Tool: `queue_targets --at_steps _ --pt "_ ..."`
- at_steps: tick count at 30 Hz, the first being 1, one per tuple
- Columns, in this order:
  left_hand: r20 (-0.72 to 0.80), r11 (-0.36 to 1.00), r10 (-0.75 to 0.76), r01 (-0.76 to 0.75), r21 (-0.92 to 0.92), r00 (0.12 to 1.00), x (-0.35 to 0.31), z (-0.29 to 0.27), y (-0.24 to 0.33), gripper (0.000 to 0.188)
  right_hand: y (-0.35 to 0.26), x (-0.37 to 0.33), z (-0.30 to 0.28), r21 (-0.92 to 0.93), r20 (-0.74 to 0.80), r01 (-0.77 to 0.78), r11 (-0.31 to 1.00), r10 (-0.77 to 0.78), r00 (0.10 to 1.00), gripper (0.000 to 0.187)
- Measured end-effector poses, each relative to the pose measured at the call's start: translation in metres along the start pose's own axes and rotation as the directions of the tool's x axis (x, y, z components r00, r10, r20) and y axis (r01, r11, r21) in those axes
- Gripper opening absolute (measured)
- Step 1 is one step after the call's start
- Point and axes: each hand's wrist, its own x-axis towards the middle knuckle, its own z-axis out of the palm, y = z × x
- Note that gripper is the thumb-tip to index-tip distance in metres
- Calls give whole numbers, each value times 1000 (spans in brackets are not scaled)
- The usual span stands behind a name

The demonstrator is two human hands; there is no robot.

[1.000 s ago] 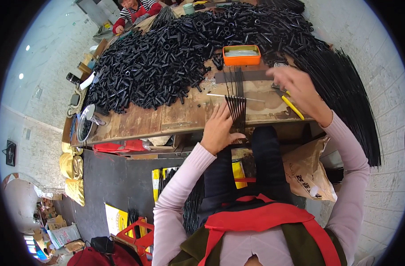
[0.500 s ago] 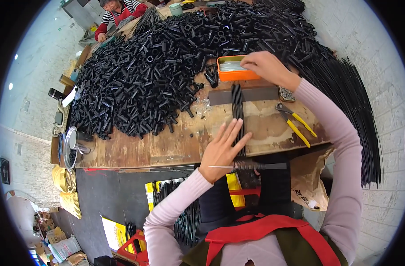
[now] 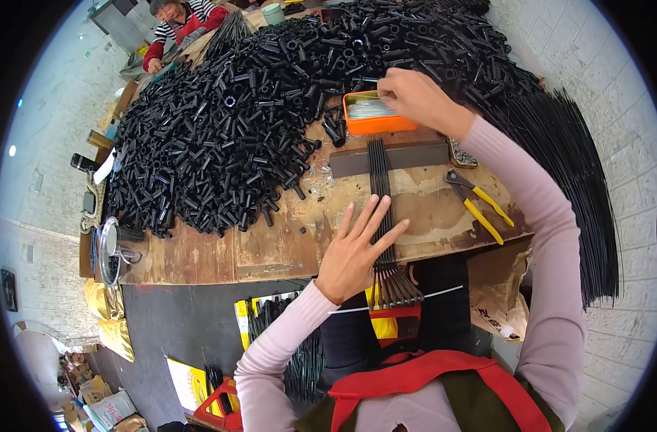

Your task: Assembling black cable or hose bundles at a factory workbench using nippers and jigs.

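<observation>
A: Where is the left hand [image 3: 357,252] at this moment?

B: It lies flat, fingers spread wide, on a bundle of thin black rods [image 3: 381,209]. It presses them on the wooden workbench [image 3: 199,252]; it does not close around them.

A: How do the rods lie?

B: Their long axis runs away from the person, from the near edge of the bench toward a dark flat bar [image 3: 389,158] that crosses over them. Their near ends stick out over the bench edge and fan apart there, and a thin pale wire [image 3: 415,297] passes across these ends.

A: And the right hand [image 3: 415,97]?

B: It is stretched far forward, at the orange tray [image 3: 375,115] which stands just behind the dark bar. The fingers are pinched close together at the tray rim, over thin silvery pieces inside. Whether they already hold one piece, the view does not show clearly.

A: So which hand is nearer to the rods?

B: The left one, it touches them. The right hand is beyond their far end, almost in line with their axis.

A: What else is around?

B: Yellow-handled pliers [image 3: 479,205] lie to the right of the rods, a big heap of short black tubes [image 3: 235,129] covers the left and far part of the bench, and long black rods [image 3: 580,187] hang at the right side. Another person [image 3: 181,18] works at the far end.
</observation>
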Motion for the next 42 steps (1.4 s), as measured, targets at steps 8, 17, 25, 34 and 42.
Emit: queue_targets --at_steps 8,17,25,34,42 --pt "-2 983 -28 27 -182 1000 -1 -5 3 74 -26 -84 0 40 134 6 999 -12 991 24" --pt "-14 989 -34 32 -144 999 0 -2 5 74 -21 -88 -2 29 158 48 998 -52 986 38" --pt "-12 986 -42 40 -160 999 0 -3 7 72 -20 -84 -2 -5 166 50 999 -48 985 35" --pt "-9 1000 -2 2 -26 1000 -4 7 0 76 -27 -81 1 -45 162 119 992 -111 981 29" --pt "-2 998 -16 16 -62 1000 -2 5 2 70 -12 -66 15 -35 43 185 982 -183 982 10"
